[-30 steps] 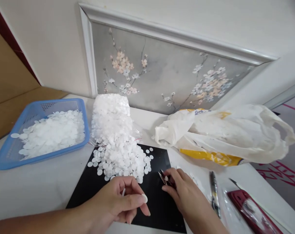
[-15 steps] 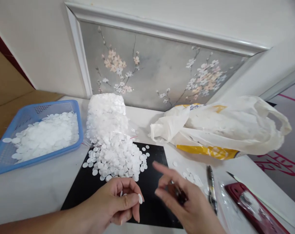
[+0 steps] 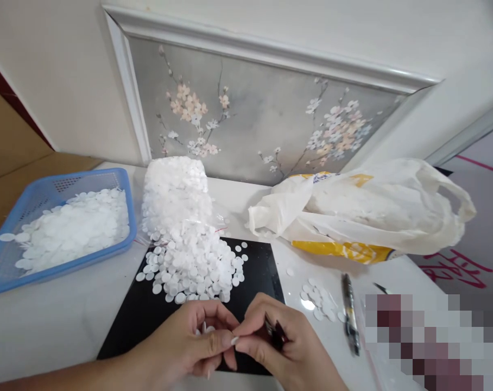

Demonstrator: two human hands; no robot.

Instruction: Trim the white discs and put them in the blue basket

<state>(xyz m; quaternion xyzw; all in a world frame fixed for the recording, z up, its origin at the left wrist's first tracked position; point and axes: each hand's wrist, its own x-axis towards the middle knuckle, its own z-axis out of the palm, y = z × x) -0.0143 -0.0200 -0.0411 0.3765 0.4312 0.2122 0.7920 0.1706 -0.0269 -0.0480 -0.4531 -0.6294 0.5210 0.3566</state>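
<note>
My left hand point(image 3: 209, 336) is closed, with several small white discs tucked in its curled fingers. At its thumb and fingertip, the edge of one white disc point(image 3: 234, 340) shows. My right hand point(image 3: 277, 339) meets it there, its thumb and forefinger pinching at that same disc. A slim dark object point(image 3: 276, 330) is tucked in the right palm; its kind is hidden by the fingers. Just beyond both hands, a heap of white discs point(image 3: 193, 260) lies on a black mat point(image 3: 254, 288), below a clear plastic bag point(image 3: 175, 187) full of discs.
On the left stands a blue basket point(image 3: 130, 228) holding white discs. A white and yellow plastic bag point(image 3: 364, 217) lies at the back right. Loose discs point(image 3: 320, 298) and a pen point(image 3: 350, 315) lie to the right, near a blurred-out patch. A framed flower picture point(image 3: 246, 114) is behind.
My right hand has moved left from above the mat, and its fingertips now meet my left hand at the disc. The left hand has stayed almost in place.
</note>
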